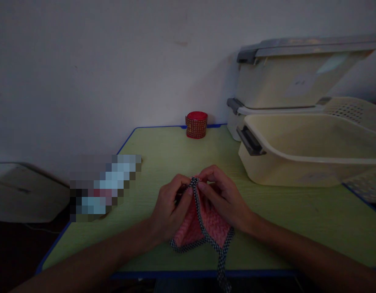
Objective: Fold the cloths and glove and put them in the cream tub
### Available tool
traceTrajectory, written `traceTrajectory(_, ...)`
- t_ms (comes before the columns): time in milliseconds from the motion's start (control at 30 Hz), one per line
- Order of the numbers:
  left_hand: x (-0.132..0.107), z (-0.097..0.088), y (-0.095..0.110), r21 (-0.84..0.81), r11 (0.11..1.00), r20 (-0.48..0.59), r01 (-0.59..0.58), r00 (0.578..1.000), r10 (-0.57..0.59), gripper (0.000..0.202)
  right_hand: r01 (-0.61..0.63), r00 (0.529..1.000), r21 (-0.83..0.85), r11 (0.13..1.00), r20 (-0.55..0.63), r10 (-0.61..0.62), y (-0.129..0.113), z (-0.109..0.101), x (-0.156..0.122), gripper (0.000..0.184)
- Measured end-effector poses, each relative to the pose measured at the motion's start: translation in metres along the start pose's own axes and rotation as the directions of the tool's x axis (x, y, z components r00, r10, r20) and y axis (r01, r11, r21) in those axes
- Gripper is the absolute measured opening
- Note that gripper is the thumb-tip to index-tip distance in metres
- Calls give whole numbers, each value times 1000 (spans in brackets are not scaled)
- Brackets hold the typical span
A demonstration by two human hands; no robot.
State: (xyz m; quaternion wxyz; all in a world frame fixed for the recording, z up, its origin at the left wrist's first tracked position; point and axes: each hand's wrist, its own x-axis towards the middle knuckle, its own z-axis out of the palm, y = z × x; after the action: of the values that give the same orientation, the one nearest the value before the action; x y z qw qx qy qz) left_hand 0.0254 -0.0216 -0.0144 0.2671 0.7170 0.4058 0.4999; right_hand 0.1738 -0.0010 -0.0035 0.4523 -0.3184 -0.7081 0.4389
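Observation:
A pink textured cloth piece [216,221] with a black-and-white checked edging hangs between my hands, just above the table's near part. My left hand [172,203] pinches its checked edging at the top. My right hand [223,193] is closed on the same top part from the other side, thumb and fingers close to the left fingertips. One strip of the edging runs down the middle of the cloth, and a loose checked tail [223,270] dangles past the table's front edge. Whether a small tool such as a needle is between the fingertips is hidden.
A red patterned roll [196,125] stands at the table's back edge. On the right are an open cream basket [285,171] and stacked lidded bins [276,81]. A blurred-out object [114,179] lies at the left edge of the green table [157,148]. Behind is a wall.

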Motion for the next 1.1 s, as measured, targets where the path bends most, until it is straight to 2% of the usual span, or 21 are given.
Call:
traceTrajectory(300, 1, 0, 0, -9, 1000, 38, 3, 999, -3, 13, 2, 1000, -16, 1000, 4, -2, 2, -1, 1, 6)
traceTrajectory(500, 0, 0, -3, -130, 991, 96, 31, 995, -18, 11, 2, 1000, -71, 997, 20, 0, 5, 1, -1, 5)
traceTrajectory(667, 0, 2, -8, -122, 982, 108, 145, 985, -133, 18, 93, 995, -191, 977, 43, -86, 4, 2, -3, 3)
traceTrajectory(800, 1, 0, -8, -129, 980, 152, 152, 980, -132, 18, 196, 981, -330, 924, 62, -186, 0, -7, 1, 3)
traceTrajectory(933, 1, -4, -6, -155, 979, 196, 135, 975, -103, 20, 292, 954, -401, 868, 187, -235, 2, -24, 10, 8)
traceTrajectory(1100, 5, -9, -4, -187, 975, 152, 123, 984, -95, 19, 256, 927, -275, 927, 341, -155, 9, -37, 20, 20)
